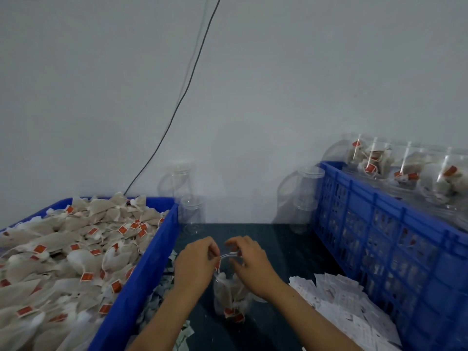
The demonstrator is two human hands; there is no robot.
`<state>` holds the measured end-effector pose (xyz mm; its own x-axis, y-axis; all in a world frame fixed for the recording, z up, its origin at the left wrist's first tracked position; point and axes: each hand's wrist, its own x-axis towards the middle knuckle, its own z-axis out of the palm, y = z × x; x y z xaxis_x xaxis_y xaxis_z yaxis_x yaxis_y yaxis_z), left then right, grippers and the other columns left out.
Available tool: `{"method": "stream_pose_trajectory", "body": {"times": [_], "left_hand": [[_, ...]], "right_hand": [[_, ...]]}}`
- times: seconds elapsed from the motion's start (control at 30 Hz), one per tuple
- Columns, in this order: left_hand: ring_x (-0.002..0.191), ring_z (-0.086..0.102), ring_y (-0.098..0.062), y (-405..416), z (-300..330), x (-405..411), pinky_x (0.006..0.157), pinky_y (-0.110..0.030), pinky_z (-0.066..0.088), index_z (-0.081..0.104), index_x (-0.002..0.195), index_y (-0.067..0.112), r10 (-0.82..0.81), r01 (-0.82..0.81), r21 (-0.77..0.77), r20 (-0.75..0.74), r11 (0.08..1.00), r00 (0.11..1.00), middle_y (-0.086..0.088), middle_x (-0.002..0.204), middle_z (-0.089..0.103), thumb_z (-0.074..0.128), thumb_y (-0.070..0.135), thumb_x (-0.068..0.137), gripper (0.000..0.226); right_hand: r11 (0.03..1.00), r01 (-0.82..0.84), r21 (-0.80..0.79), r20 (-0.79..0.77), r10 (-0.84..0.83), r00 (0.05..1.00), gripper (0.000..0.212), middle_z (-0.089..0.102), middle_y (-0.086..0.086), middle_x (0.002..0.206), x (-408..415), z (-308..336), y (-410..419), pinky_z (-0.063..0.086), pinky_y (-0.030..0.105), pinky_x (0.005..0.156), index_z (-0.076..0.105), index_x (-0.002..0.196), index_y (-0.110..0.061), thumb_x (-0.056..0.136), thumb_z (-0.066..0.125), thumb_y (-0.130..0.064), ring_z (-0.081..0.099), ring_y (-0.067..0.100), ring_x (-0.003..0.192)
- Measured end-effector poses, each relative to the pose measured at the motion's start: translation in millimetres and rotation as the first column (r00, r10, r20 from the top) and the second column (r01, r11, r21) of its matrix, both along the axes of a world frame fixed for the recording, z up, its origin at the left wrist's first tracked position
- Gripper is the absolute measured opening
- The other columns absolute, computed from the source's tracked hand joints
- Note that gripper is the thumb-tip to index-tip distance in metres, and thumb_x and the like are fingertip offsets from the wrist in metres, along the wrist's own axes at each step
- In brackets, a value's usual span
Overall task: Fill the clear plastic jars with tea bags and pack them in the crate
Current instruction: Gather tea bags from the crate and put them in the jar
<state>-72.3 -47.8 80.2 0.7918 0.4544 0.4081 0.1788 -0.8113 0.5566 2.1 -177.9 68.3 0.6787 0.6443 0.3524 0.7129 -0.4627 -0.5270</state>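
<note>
Filling the frame's lower half, a dark bench (291,252) under a pale wall (278,84) carries the half-filled jar (229,287), its rim pinched by left hand (196,262) and right hand (249,259), between a tea-bag bin (149,262) and crate (379,224).

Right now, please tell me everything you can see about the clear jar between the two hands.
The clear jar looks like thin transparent plastic. It stands upright on the dark table, mouth open, no lid on it. Tea bags with red tags fill its lower part. The left hand and right hand have their fingertips at its rim.
</note>
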Motion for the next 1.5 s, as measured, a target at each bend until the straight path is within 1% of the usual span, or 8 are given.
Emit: {"method": "stream_pose_trajectory", "body": {"times": [0.07,0.23,0.37,0.67,0.9,1.17,1.33,1.5], "left_hand": [[0.084,0.057,-0.002,0.6,-1.8,-0.5,0.065,-0.013,0.039,0.057,0.083,0.033,-0.023,0.023,0.073,0.001,0.997,1.0,0.018,0.086,0.06,0.072,0.032,0.082,0.015],[0.093,0.056,-0.006,9.9,-1.3,0.3,0.084,-0.027,0.043,0.065,0.087,0.022,-0.149,0.145,-0.475,0.029,0.868,0.988,0.011,0.095,0.064,0.083,0.027,0.072,0.023],[0.081,0.062,0.001,19.7,-9.9,-11.7,0.071,-0.016,0.042,0.072,0.075,0.021,-0.094,0.149,-0.601,0.122,0.785,0.988,0.011,0.083,0.07,0.069,0.015,0.086,0.012],[0.097,0.054,-0.01,42.0,-53.6,-35.6,0.077,-0.023,0.044,0.065,0.103,0.009,0.113,-0.149,-0.499,-0.1,0.854,0.988,0.003,0.108,0.058,0.04,-0.013,0.093,0.035],[0.105,0.055,-0.033,41.3,-77.0,-55.2,0.064,-0.003,0.04,0.057,0.117,-0.009,0.154,-0.221,-0.279,-0.242,0.934,0.958,-0.023,0.119,0.055,0.054,-0.002,0.093,0.025],[0.071,0.054,-0.004,47.1,-69.2,-55.1,0.061,-0.015,0.044,0.051,0.09,0.019,0.174,-0.249,-0.239,-0.295,0.939,0.94,0.002,0.085,0.059,0.053,0.01,0.096,0.011],[0.06,0.053,-0.008,44.2,-67.5,-49.2,0.054,-0.02,0.037,0.052,0.067,0.015,0.128,-0.171,-0.231,-0.189,0.958,0.974,0.003,0.066,0.057,0.059,0.017,0.094,0.028],[0.085,0.059,-0.009,20.2,-26.6,-30.2,0.072,-0.018,0.041,0.068,0.093,0.02,0.09,-0.047,-0.256,0.161,0.966,0.983,0.008,0.089,0.062,0.063,0.026,0.092,0.009]], "right_hand": [[1.0,0.02,0.002,0.025,-0.02,0.999,0.042,0.045,-0.003,0.125,0.7,-1.6,1.0,0.033,0.032,0.101,0.049,0.13,-0.025,0.09,0.053,-0.014,0.037,0.015,0.117],[0.999,0.046,0.014,0.098,-0.047,0.994,0.032,0.042,-0.004,0.121,-0.1,-4.1,4.1,0.028,0.031,0.093,0.063,0.11,-0.025,0.084,0.052,-0.009,0.029,0.016,0.117],[0.997,0.071,0.002,0.106,-0.071,0.992,0.036,0.042,-0.006,0.127,1.0,0.2,7.7,0.021,0.028,0.089,0.071,0.095,-0.032,0.085,0.051,-0.004,0.026,0.016,0.121],[0.936,0.019,-0.352,0.028,-0.01,1.0,0.036,0.03,-0.003,0.149,0.4,10.0,11.8,0.011,0.049,0.113,0.075,0.096,-0.035,0.086,0.049,-0.012,0.016,0.024,0.137],[0.944,0.143,0.296,-0.104,-0.117,0.988,0.051,0.059,-0.006,0.1,8.7,13.1,-6.2,0.044,0.02,0.089,0.065,0.068,-0.031,0.079,0.044,0.014,0.054,0.012,0.101],[0.895,0.24,0.377,-0.273,-0.14,0.952,0.047,0.061,-0.003,0.097,17.3,-12.7,-43.0,0.036,0.005,0.075,0.067,0.072,-0.021,0.081,0.041,0.017,0.052,-0.002,0.09],[0.864,0.314,0.395,-0.333,-0.183,0.925,0.045,0.062,0.001,0.101,24.5,-21.8,-58.0,0.036,0.007,0.072,0.069,0.076,-0.015,0.082,0.04,0.018,0.052,-0.001,0.085],[0.836,0.372,0.403,-0.38,-0.217,0.899,0.045,0.065,0.011,0.1,34.5,-23.5,-75.0,0.034,0.019,0.054,0.07,0.079,-0.015,0.084,0.038,0.016,0.044,0.003,0.056]]}}
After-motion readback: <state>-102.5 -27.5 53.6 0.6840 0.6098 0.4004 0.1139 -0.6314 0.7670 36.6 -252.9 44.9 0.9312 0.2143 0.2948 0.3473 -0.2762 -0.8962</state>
